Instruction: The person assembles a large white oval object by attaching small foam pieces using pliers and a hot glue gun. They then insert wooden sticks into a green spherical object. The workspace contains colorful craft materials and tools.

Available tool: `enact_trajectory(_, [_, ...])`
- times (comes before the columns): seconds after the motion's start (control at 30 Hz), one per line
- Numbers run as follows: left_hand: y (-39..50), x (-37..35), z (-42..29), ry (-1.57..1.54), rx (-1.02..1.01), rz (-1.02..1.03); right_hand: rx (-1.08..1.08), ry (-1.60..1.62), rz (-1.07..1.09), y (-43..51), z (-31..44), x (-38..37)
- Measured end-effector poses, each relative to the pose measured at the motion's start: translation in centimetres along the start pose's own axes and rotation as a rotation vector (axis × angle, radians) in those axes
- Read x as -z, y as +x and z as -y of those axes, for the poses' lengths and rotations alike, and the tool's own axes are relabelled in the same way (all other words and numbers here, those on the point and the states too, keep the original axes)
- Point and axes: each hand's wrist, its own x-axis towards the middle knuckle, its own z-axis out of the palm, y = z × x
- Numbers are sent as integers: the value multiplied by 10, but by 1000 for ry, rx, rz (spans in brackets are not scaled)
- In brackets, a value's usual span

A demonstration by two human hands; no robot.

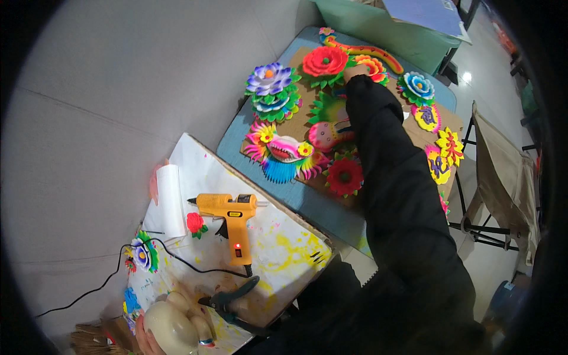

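Observation:
My right hand point(356, 72) reaches to the far part of the blue table, between a red layered flower point(325, 61) and an orange-and-yellow flower point(372, 67); its fingertips are hidden. At the bottom left, my left hand point(147, 337) holds a pale, glossy rounded figure point(171, 327) with smaller rounded parts. Right of that figure lie dark-handled cutting pliers point(228, 301). An orange hot glue gun point(233, 222) lies on the paint-stained white board, its switch light lit red. Beside its nozzle is a small red rose point(195, 223).
Purple-and-white flowers point(269, 80), a fringed open-mouthed face piece point(285, 150) and yellow character plaques point(450, 146) lie on or around cardboard. A white roll point(171, 200) lies on the board. The glue gun's black cord point(117, 266) trails left. A folding stool point(501, 177) stands right.

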Motion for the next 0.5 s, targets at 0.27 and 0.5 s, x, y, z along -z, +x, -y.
enact_trajectory(0.27, [-2, 2, 2, 23, 13, 6, 283, 11, -118, 21, -53, 23])
enact_trajectory(0.5, [-3, -1, 12, -94, 59, 11, 38, 1556, 184, -34, -158, 112])
